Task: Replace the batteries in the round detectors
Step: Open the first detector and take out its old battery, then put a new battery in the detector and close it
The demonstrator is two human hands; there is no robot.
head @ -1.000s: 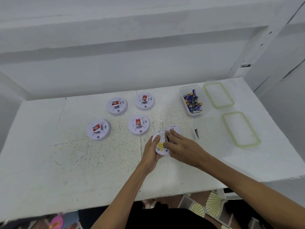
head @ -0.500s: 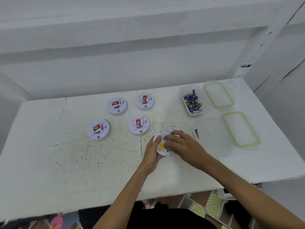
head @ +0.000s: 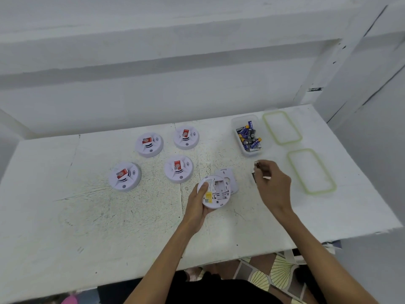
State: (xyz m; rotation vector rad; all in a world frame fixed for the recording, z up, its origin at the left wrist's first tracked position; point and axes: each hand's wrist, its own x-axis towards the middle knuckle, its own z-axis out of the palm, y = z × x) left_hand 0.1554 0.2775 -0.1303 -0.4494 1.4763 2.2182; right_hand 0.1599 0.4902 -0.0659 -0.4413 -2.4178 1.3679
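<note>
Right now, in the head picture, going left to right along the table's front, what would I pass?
Leftmost detector → front-middle detector → open detector in left hand → right hand pinching battery → near lid.

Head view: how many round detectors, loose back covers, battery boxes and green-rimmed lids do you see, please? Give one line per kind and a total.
Round detectors: 5, one of them held in the left hand
Loose back cover: 1
Battery box: 1
Green-rimmed lids: 2
Total: 9
Not counted: the right hand pinches a battery.
</note>
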